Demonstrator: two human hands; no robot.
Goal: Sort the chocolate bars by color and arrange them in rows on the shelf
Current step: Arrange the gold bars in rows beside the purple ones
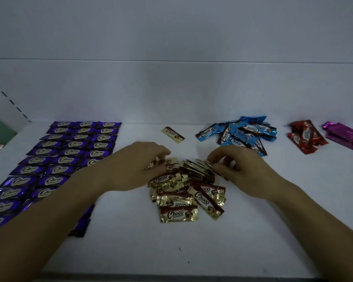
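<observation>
We have both hands down on the heap of gold bars (178,197) in the middle of the white shelf (130,247), and the coming move turns on how that heap lies between them. The right grip (213,164) is pinched, thumb against fingertips, on the right-hand end of a leaning sheaf of gold bars (198,169) at the far side of the heap. The sheaf's long axis runs across us, from far-left to near-right, so its free end points toward the left grip (161,160). That one lies curled over the far-left bars of the heap, fingertips on the wrappers (whether it has closed round one we cannot tell). The rest of the heap spreads toward us, below both wrists, with bars lying at mixed angles. A lone gold bar (172,134) lies flat beyond the heap, slanted far-left to near-right, and seems to mark where a gold row might start. It is nearer the left fingertips than the right. We judge the sheaf would travel away from us toward it. The purple bars (69,153) already lie in rows to the left, while the blue bars (243,133), red bars (306,137) and magenta bars (342,135) lie in loose piles to the right.
</observation>
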